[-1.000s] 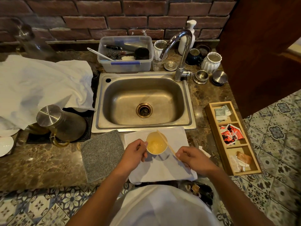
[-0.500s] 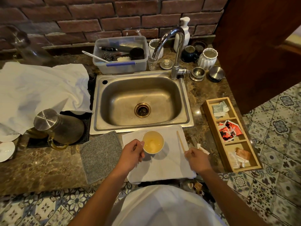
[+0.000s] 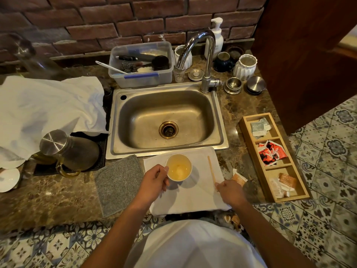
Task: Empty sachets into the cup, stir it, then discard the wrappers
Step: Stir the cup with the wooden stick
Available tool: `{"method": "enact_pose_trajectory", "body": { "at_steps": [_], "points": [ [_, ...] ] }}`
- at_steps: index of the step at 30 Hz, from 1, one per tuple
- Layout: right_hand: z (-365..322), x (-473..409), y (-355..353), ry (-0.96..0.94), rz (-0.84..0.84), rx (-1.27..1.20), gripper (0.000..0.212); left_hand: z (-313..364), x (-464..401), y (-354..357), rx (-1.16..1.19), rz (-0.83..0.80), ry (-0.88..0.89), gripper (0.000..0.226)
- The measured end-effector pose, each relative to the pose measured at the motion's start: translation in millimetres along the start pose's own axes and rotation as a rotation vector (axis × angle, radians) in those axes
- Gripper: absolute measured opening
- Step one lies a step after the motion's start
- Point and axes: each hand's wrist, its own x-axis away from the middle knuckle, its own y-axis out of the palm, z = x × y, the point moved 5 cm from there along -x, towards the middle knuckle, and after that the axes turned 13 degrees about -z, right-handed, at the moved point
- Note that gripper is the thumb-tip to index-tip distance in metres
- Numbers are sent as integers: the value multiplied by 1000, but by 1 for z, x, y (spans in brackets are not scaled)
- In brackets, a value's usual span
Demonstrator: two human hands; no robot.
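A small white cup (image 3: 178,167) holding pale yellow liquid stands on a folded white cloth (image 3: 189,198) in front of the sink. My left hand (image 3: 154,180) grips the cup's left side. To the cup's right, a thin wooden stir stick (image 3: 211,168) lies flat on the cloth. My right hand (image 3: 229,192) pinches the stick's near end with curled fingers. Torn brown and white wrappers (image 3: 239,178) lie on the counter just past my right hand's knuckles.
The steel sink (image 3: 222,132) and faucet (image 3: 208,55) are directly behind the cloth. A wooden sachet tray (image 3: 249,140) stands to the right. A grey mat (image 3: 119,182) and a steel-lidded glass jug (image 3: 67,149) are to the left, and a plastic tub (image 3: 141,78) is behind the sink.
My right hand lifted the stir stick out of the cup and laid it on the cloth to the right. My left hand stayed on the cup.
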Motion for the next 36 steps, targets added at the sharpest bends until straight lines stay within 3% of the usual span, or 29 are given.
{"method": "enact_pose_trajectory", "body": {
  "at_steps": [12, 20, 28, 32, 36],
  "points": [
    [-13, 17, -9, 114, 40, 196, 44, -1, -1, -1, 4, -1, -13, 39],
    [-4, 13, -2, -14, -11, 93, 49, -2, 1, -3, -14, 11, -36, 35],
    [9, 15, -11, -82, 4, -13, 37, 25, 16, -9, -233, 159, -66, 43],
    [16, 16, -23, -81, 62, -43, 38, 55, 18, -22, -439, 319, 36, 49],
    [17, 19, -40, -75, 142, -43, 28, 97, 10, -15, -507, 323, 155, 44]
  ]
}}
